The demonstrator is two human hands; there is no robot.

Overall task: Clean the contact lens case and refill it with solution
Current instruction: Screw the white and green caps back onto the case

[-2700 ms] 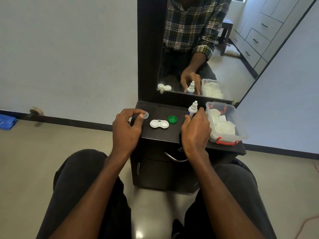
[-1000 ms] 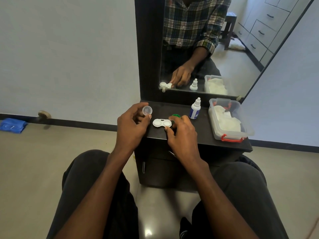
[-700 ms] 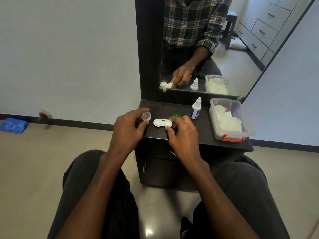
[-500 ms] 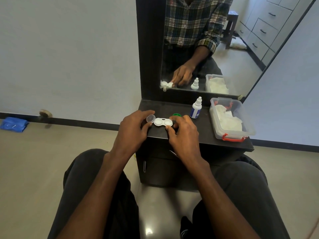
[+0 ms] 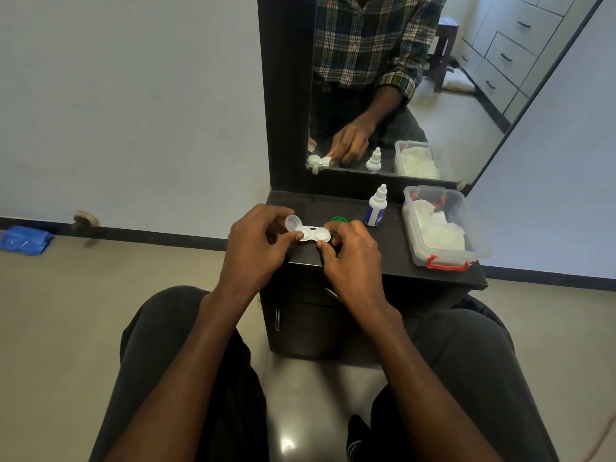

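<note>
A white two-well contact lens case (image 5: 315,234) lies on the dark dresser top (image 5: 383,258). My left hand (image 5: 253,245) holds a clear round cap (image 5: 293,223), tilted over the case's left well and touching its edge. My right hand (image 5: 351,258) pinches the case at its right end. A green cap (image 5: 339,220) lies just behind my right fingers. The solution bottle (image 5: 376,206), white with a blue label, stands upright further right.
A clear plastic box (image 5: 443,258) with red clips, holding white tissues, sits at the right of the dresser top. A mirror (image 5: 433,78) rises behind the top. A blue cloth (image 5: 25,239) lies on the floor at far left. My knees flank the cabinet.
My right hand left the bottle and came to the case's right end. My left hand brought the clear cap rightward and down onto the left well.
</note>
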